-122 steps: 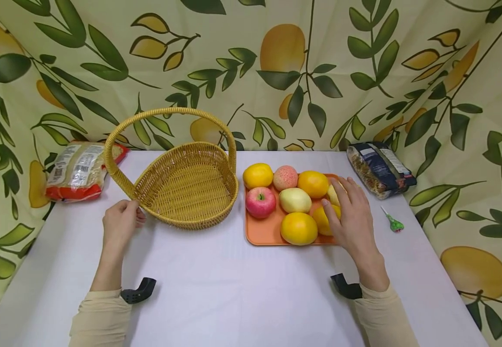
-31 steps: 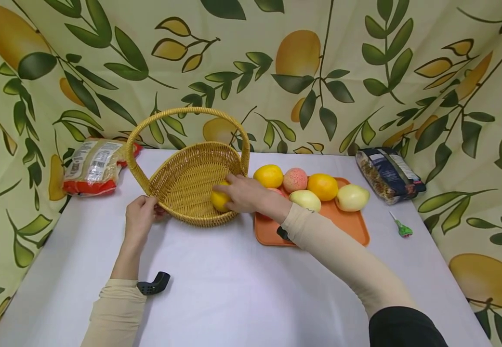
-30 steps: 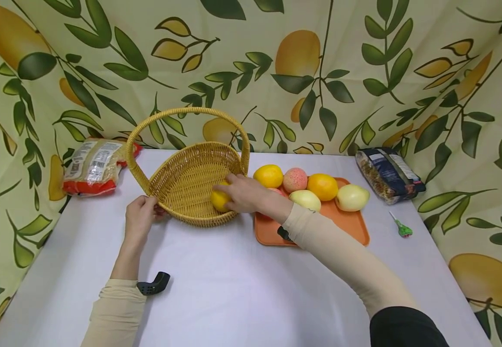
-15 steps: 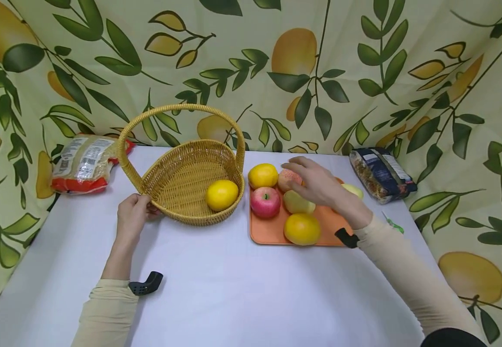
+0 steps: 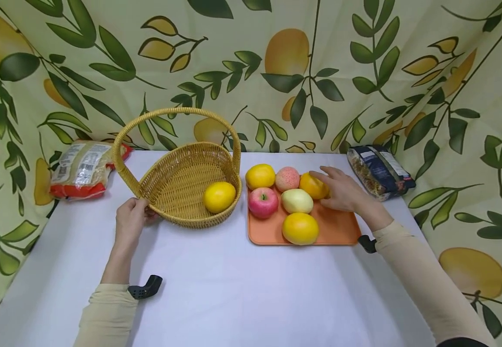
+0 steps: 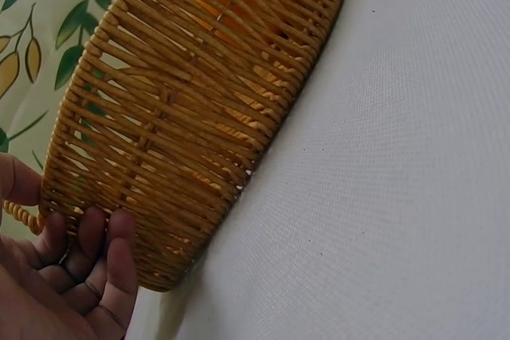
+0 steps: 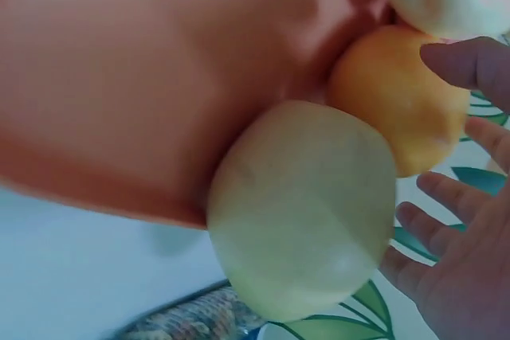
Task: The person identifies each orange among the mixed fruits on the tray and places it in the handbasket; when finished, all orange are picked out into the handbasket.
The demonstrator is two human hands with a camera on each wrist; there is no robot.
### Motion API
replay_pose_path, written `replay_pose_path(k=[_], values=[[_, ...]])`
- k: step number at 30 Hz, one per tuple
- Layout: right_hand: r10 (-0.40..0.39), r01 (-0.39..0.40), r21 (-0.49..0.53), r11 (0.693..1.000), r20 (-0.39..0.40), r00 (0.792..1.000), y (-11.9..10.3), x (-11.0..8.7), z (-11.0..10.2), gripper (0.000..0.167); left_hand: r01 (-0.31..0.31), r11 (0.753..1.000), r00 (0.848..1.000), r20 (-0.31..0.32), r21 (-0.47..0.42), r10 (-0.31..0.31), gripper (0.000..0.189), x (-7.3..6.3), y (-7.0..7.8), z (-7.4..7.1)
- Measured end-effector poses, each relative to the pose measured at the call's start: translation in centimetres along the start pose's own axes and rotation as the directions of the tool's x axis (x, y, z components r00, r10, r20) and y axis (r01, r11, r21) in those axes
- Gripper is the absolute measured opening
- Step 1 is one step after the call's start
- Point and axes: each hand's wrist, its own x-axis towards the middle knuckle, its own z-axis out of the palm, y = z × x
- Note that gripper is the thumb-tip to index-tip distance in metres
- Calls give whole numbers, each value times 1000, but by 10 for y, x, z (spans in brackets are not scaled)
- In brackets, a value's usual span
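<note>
My left hand (image 5: 129,224) pinches the near left rim of a woven basket (image 5: 181,190); in the left wrist view its fingers curl against the weave (image 6: 167,117). Inside the basket, at its right side, lies a yellow fruit (image 5: 219,196). My right hand (image 5: 344,193) reaches over the back right of an orange tray (image 5: 337,231), fingers spread beside an orange (image 5: 313,185). The right wrist view shows these fingers apart around the orange (image 7: 398,93) and a big pale fruit (image 7: 307,212), which the hand hides in the head view.
Also on the tray are a red apple (image 5: 263,202), a pink bumpy fruit (image 5: 287,179), a pale green fruit (image 5: 297,201) and yellow fruits (image 5: 300,229). A red-and-clear food bag (image 5: 84,168) lies back left, a dark food bag (image 5: 381,171) back right. Patterned cloth hangs behind.
A yellow fruit has gone from the tray's right side into the basket, carried by my right hand. That hand let go and came back right over the tray. The left hand stayed on the rim.
</note>
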Motion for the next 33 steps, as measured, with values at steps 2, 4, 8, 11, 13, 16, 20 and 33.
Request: replay_pose_path(k=[2, 4, 8, 11, 13, 16, 20, 33], values=[[-7, 7, -4, 1000, -6, 1000, 1, 2, 4, 80, 0, 1000, 1000, 0, -7, 0, 25, -1, -1, 0], [-14, 14, -11, 1000, -17, 1000, 3, 4, 8, 82, 1, 1000, 1000, 2, -15, -1, 25, -1, -1, 1], [-13, 12, -13, 1000, -33, 999, 2, 7, 12, 83, -1, 1000, 1000, 0, -1, 1, 24, -1, -1, 2], [-10, 9, -5, 1000, -41, 999, 1, 9, 13, 81, -6, 1000, 1000, -12, 17, 7, 24, -1, -1, 2], [-10, 10, -3, 1000, -54, 999, 0, 10, 13, 79, -8, 1000, 1000, -20, 19, 8, 23, 0, -1, 2], [-14, 13, -9, 1000, -73, 997, -1, 12, 14, 75, -8, 1000, 1000, -21, 6, 9, 23, 0, -1, 2], [-10, 10, -2, 1000, -83, 997, -2, 13, 15, 75, -5, 1000, 1000, -12, 1, 5, 23, 1, -2, 2], [83, -48, 178, 983, -198, 977, -9, 10, 1, 73, -2, 1000, 1000, -13, 12, 2, 24, 1, -3, 1]])
